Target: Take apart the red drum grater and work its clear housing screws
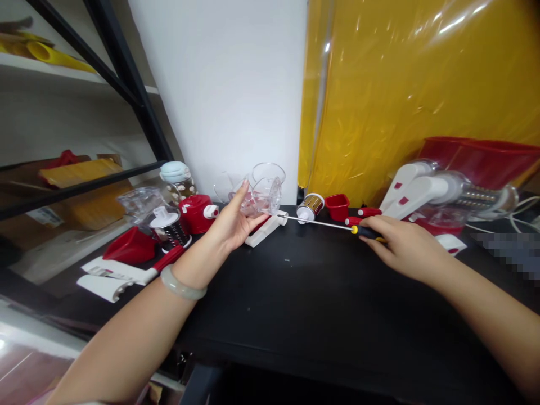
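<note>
Left hand (230,225) had its fingers closed on the clear cup (268,194), right hand (400,247) on the screwdriver (320,223) — a slipped tip might have jabbed the left palm.

Nothing here can be read: no word, brand or number. At the middle left of the frame, a pale label (37,215) on a cardboard box (90,205) carries print too small to make out. A white card (103,271) at lower left bears small red and grey marks, also illegible. A patch (506,250) at the right edge is blurred out.
</note>
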`<state>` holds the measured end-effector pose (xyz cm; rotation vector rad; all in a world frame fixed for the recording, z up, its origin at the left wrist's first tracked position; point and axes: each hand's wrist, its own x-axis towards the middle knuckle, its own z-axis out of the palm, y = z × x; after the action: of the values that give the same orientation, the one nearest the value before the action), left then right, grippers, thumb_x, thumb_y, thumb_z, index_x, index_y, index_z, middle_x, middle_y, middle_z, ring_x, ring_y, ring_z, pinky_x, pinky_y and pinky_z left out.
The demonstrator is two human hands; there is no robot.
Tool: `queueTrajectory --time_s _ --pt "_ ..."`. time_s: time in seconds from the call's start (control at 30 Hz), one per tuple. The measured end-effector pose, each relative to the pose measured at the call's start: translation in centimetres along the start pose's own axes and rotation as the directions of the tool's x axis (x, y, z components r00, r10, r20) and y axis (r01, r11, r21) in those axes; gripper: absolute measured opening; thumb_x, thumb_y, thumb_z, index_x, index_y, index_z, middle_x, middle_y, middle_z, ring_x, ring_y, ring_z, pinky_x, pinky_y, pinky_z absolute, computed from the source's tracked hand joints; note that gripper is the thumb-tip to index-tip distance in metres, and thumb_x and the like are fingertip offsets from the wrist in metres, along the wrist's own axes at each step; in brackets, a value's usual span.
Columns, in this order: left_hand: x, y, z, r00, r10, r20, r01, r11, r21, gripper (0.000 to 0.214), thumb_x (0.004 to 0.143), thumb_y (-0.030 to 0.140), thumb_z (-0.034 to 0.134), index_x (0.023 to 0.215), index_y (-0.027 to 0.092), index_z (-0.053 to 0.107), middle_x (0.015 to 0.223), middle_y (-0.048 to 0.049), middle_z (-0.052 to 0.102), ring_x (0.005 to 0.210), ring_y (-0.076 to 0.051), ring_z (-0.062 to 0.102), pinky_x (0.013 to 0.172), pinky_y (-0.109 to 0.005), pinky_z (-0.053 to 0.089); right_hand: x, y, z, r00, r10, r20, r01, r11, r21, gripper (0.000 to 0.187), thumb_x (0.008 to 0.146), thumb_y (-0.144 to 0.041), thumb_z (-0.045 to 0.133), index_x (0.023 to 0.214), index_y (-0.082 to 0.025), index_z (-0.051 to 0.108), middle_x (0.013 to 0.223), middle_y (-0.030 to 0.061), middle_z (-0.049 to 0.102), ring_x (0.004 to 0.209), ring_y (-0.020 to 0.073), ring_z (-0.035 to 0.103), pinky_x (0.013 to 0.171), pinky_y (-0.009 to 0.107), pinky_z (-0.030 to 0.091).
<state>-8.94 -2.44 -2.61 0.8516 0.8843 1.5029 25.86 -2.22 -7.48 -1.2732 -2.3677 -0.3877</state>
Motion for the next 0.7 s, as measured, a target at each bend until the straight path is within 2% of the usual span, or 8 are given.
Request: queueTrajectory --time_s 0.13,0.33,0.5,0.7 --pt "0.04 -0.47 -0.05 0.999 -0.043 0.024 0.043 0.999 -0.001 0.046 0.092 0.052 0.07 0.124 0.019 0.065 0.134 -0.0147 0.068 0.115 -0.026 0.07 0.093 -0.036 0.062 0.0 0.05 -0.01 1.0 0.007 0.008 -0.007 1.0 -0.019 0.03 0.099 -0.036 0.048 0.12 -0.023 0.064 0.111 0.0104 0.075 0.092 0.0304 0.075 0.07 0.041 0.058" --pt "-0.25 -0.82 -0.08 0.997 -0.022 0.079 0.023 1.0 -0.016 0.057 0.083 0.058 0.078 0.124 0.023 0.063 0.143 -0.0135 0.061 0.127 -0.029 0.063 0.094 -0.036 0.062 -0.02 0.25 -0.1 1.0 0.004 -0.003 -0.004 0.999 -0.048 0.026 0.097 -0.034 0.049 0.113 -0.022 0.065 0.107 0.0113 0.076 0.087 0.0296 0.075 0.065 0.039 0.055" --pt "-0.51 -0.83 -0.07 0.998 -0.012 0.065 0.016 0.998 -0.055 0.05 0.083 0.055 0.078 0.118 0.023 0.062 0.134 -0.0134 0.064 0.123 -0.031 0.064 0.093 -0.039 0.062 -0.09 0.47 -0.12 1.0 0.0 -0.012 -0.001 0.998 -0.056 0.028 0.098 -0.036 0.048 0.116 -0.022 0.064 0.108 0.0112 0.076 0.087 0.0298 0.075 0.066 0.039 0.055" --pt "-0.83 -0.82 0.09 0.996 -0.028 0.084 0.036 0.995 -0.098 0.051 0.087 0.049 0.074 0.126 0.02 0.059 0.127 -0.0136 0.067 0.117 -0.027 0.067 0.097 -0.037 0.06 0.01 0.82 -0.09 0.999 0.038 0.016 -0.037 0.997 -0.073 0.027 0.099 -0.038 0.045 0.112 -0.023 0.063 0.104 0.01 0.076 0.085 0.0294 0.074 0.063 0.038 0.053"
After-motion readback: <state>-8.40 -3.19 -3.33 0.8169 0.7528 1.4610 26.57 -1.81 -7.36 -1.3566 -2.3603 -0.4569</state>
